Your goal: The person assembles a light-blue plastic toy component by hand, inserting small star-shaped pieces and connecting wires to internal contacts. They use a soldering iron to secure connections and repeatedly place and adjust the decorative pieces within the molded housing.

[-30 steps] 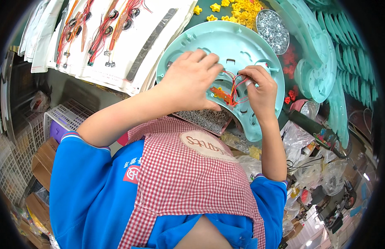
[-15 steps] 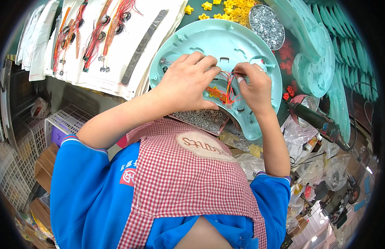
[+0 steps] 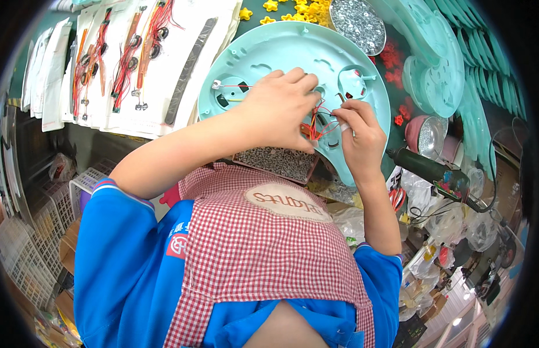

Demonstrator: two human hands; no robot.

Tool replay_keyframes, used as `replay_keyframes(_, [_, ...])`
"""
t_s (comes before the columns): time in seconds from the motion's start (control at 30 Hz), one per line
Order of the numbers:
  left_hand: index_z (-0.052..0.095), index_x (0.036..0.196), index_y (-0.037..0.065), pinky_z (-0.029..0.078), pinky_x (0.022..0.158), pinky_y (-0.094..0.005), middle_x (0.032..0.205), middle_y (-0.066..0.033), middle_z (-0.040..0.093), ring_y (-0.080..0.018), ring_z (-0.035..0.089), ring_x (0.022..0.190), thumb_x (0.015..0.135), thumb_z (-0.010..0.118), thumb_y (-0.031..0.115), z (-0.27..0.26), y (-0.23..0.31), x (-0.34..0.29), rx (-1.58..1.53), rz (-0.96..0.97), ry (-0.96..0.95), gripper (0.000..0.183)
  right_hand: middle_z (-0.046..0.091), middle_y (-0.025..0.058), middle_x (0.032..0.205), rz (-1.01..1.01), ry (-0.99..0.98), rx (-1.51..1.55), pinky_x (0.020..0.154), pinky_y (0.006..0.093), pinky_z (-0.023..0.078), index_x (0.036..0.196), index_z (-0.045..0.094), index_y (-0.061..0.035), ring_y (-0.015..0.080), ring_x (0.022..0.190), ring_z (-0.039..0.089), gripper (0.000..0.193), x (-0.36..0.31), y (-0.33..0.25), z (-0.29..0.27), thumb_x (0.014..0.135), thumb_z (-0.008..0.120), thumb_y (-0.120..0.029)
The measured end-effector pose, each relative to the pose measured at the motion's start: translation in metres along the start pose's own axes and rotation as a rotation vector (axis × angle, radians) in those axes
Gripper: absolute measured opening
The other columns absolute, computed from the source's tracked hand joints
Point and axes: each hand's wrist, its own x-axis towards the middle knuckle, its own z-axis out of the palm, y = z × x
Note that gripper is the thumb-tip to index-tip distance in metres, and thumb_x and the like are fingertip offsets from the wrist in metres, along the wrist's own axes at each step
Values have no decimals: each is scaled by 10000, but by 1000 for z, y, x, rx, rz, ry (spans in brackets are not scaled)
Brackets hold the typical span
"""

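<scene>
A crescent-shaped turquoise plastic shell (image 3: 292,49) lies hollow side up in front of me. My left hand (image 3: 281,113) reaches over its middle with thumb and fingers apart; the fingertips are partly hidden. By that thumb, red and black wires (image 3: 317,132) rise from an orange circuit board (image 3: 306,129), mostly covered by the hand. My right hand (image 3: 361,133), with white tape round a finger, pinches thin wires between thumb and forefinger over the shell's right part. A small white round part (image 3: 216,85) with red and white leads sits in the shell's left end.
Wired speaker sets (image 3: 133,58) lie on white bags at the left. Yellow star pieces (image 3: 270,6) and a metal bowl of screws (image 3: 357,26) are at the back. A screw tray (image 3: 275,162) stands near me. An electric screwdriver (image 3: 423,168) and turquoise shells (image 3: 429,87) are at right.
My right hand has shifted slightly down, drawing wires away from my left hand. My left hand has moved a little right across the shell, uncovering its left end. The whole view has shifted slightly.
</scene>
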Motion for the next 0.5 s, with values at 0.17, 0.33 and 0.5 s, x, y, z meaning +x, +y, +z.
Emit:
replay_keyframes(0.17, [632, 1117, 50, 483, 915, -380, 1197, -71, 552, -251, 534, 1107, 590, 835, 445, -4, -4, -31, 23, -128, 119, 689, 658, 58, 804, -78, 57, -105, 702, 351, 492, 996, 673, -68, 237, 773, 627, 265, -7, 10, 4, 753, 672, 38])
replay_keyframes(0.33, [627, 1141, 73, 486, 909, -387, 1208, -53, 547, -239, 538, 1112, 597, 832, 425, 6, -6, -37, 79, -128, 173, 679, 629, 34, 777, -99, -47, -177, 743, 374, 441, 1092, 626, -112, 227, 805, 578, 410, -1, 9, 3, 706, 666, 20])
replay_keyframes(0.5, [628, 1142, 75, 481, 907, -393, 1203, -53, 549, -236, 539, 1109, 599, 832, 420, 7, -6, -37, 70, -131, 170, 675, 628, 36, 758, -129, -124, -189, 740, 379, 441, 1087, 620, -109, 239, 802, 578, 442, 1, 13, 3, 674, 653, 45])
